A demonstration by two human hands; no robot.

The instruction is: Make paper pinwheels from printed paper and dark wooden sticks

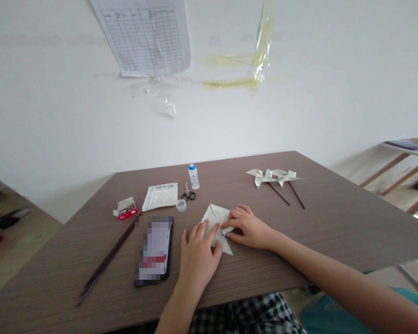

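Note:
A piece of printed paper [214,214] lies on the table, with slits running in from its corners. My left hand [199,253] rests on its left side, fingers spread and pressing it down. From the right, my right hand [251,228] pinches a flap of the same paper between thumb and fingers near the middle. Part of the sheet is hidden under both hands. Two paper pinwheels [264,177] on dark sticks lie further back to the right. Beyond the paper are black-handled scissors [188,195] and a small clear round cup [181,205].
A white glue bottle [194,178] with a blue cap stands at the back. More printed paper [160,195], a small red-and-white box [127,209], dark sticks [107,260] and a phone [155,250] lie to the left. Behind the table [334,222] rises a wall.

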